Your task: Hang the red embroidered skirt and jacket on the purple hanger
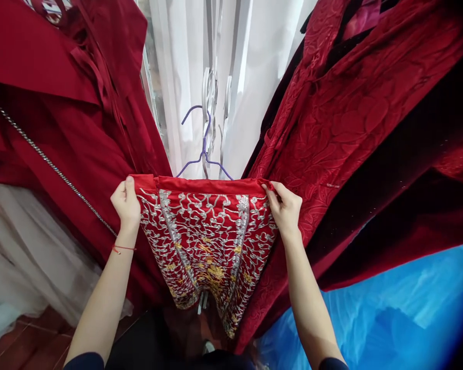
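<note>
A red embroidered garment (pixel 206 241) with silver and gold thread patterns hangs in front of me, stretched flat between both hands. My left hand (pixel 126 203) pinches its top left corner at the plain red waistband. My right hand (pixel 286 208) pinches the top right corner. A purple wire hanger (pixel 202 154) rises just behind the waistband, its hook up against white fabric. A thin red string circles my left wrist.
Dark red garments (pixel 73 128) with a silver chain trim hang at the left. Embossed red velvet garments (pixel 351 118) hang at the right. White curtain (pixel 185 67) and metal hangers fill the gap behind. Blue plastic sheeting (pixel 389 313) lies lower right, white tulle lower left.
</note>
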A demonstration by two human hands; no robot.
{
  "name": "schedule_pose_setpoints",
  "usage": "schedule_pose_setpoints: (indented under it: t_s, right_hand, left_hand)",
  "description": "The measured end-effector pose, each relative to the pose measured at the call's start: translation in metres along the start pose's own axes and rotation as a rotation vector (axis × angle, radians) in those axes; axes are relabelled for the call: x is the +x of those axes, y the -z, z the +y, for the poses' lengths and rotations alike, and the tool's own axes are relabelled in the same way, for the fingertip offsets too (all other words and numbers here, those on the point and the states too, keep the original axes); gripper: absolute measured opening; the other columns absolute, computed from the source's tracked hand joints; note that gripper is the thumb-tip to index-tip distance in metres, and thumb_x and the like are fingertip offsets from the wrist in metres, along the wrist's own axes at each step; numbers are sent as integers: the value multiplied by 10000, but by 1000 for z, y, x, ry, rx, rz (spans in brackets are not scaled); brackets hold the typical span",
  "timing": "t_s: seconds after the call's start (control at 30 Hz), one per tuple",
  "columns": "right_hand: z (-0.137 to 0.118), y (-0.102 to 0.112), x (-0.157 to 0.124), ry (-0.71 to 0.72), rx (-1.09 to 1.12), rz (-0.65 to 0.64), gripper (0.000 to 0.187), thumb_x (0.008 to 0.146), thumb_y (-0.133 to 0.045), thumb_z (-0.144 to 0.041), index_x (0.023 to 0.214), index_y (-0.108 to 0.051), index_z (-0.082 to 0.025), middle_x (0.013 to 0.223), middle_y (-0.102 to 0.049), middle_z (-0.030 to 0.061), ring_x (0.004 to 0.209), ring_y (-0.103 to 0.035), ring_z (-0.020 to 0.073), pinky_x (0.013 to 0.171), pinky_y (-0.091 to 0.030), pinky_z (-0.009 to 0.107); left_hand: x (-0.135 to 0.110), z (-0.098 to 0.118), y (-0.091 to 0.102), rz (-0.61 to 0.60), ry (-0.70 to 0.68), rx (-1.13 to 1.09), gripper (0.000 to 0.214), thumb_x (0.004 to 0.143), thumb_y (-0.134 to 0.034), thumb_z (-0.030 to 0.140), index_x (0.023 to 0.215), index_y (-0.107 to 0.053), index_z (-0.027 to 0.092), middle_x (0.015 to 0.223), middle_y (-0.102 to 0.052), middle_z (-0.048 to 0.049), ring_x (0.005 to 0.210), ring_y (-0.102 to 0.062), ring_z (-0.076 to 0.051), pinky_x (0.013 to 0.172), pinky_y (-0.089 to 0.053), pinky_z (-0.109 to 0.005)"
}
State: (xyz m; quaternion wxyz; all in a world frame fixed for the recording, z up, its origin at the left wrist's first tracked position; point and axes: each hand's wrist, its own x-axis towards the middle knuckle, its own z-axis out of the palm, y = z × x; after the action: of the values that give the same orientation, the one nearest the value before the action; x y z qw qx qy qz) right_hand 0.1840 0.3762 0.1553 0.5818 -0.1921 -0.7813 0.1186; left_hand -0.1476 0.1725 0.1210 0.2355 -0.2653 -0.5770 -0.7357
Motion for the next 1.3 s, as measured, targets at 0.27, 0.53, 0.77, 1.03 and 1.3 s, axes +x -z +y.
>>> schedule_pose_setpoints:
  t_s: [0.27, 0.53, 0.77, 1.03, 1.3]
  right_hand:
    - [22, 5, -16, -433, 467, -179, 372, 774, -692, -561, 785, -692, -189, 688, -682, 8, 596, -605, 151, 545, -453, 251]
    - [39, 0, -42, -707, 650, -256, 572, 708, -600, -774, 735, -716, -215, 706, -739, 70, 772, -717, 270, 694, -557, 402]
    - [12, 3, -48, -828, 751, -303, 457, 549, -814, -646, 582, -666, -215, 513, -644, 1, 466, -568, 166, 498, -461, 297]
    - [-9, -7, -45, -405, 337, 97, 455, 814, -611, -625, 647, -603, -202, 623, -589, -14, 577, -519, 140, 566, -409, 272]
    - [-26, -4, -16, 177, -317, -27, 262, 985, -446, -379, 875, -613, -210, 950, -666, 92, 899, -593, 216, 798, -475, 341]
  left_hand:
    - [3, -27, 7, -345, 307, -283, 428, 696, -736, 535, 861, -655, 148, 787, -662, -18, 715, -609, -130, 699, -499, -245]
    - [-25, -62, 8, -260, 155, -119, 479, 762, -702, 506, 1069, -587, 157, 1073, -677, -97, 972, -654, -166, 913, -489, -286]
    - [-9, -58, 16, -154, -24, -15, 377, 942, -452, 506, 940, -618, 167, 833, -634, -31, 739, -573, -120, 711, -459, -225]
    - [10, -55, 19, -280, 3, -175, 478, 915, -443, 602, 818, -612, 165, 715, -554, 2, 649, -507, -109, 643, -435, -220]
    - [21, -62, 26, -376, 88, -267, 479, 874, -495, 640, 721, -526, 187, 676, -447, 27, 601, -403, -103, 599, -392, -230]
